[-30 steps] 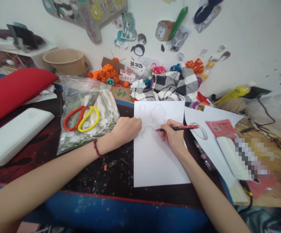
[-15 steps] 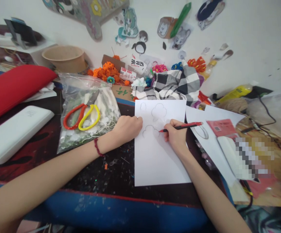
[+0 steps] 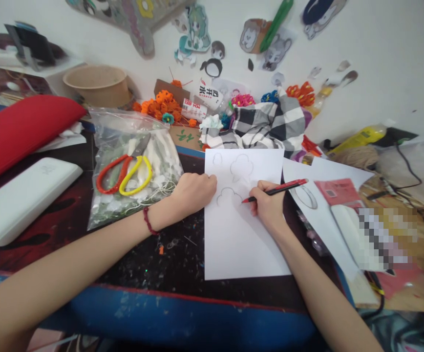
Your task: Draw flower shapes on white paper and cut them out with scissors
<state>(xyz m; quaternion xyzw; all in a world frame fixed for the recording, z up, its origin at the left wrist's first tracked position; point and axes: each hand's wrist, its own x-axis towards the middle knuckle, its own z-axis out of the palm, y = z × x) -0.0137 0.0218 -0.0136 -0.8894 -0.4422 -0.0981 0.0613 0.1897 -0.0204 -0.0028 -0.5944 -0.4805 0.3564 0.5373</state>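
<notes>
A white sheet of paper (image 3: 239,249) lies on the dark table with faint grey cloud-like outlines in its upper half. My right hand (image 3: 268,205) rests on its right side, closed round a red and black pencil (image 3: 287,187). The pencil's tip touches the paper at the right end of the lower scalloped outline. My left hand (image 3: 196,194) is curled into a fist on the sheet's left edge, and nothing shows in it. Left of that fist, scissors (image 3: 124,175) with one red and one yellow handle lie on a clear plastic bag (image 3: 100,142) of green and white pieces.
A white power bank (image 3: 29,200) and a red case (image 3: 25,129) are at the left. Black-and-white checked cloth (image 3: 254,122) and orange yarn flowers (image 3: 162,105) line the wall. More paper (image 3: 314,195) and a pink packet (image 3: 338,191) lie at the right.
The pencil tip has moved slightly down, and the lower outline's right end looks a little longer. My left fist stays at the paper's edge. The whole view has shifted slightly.
</notes>
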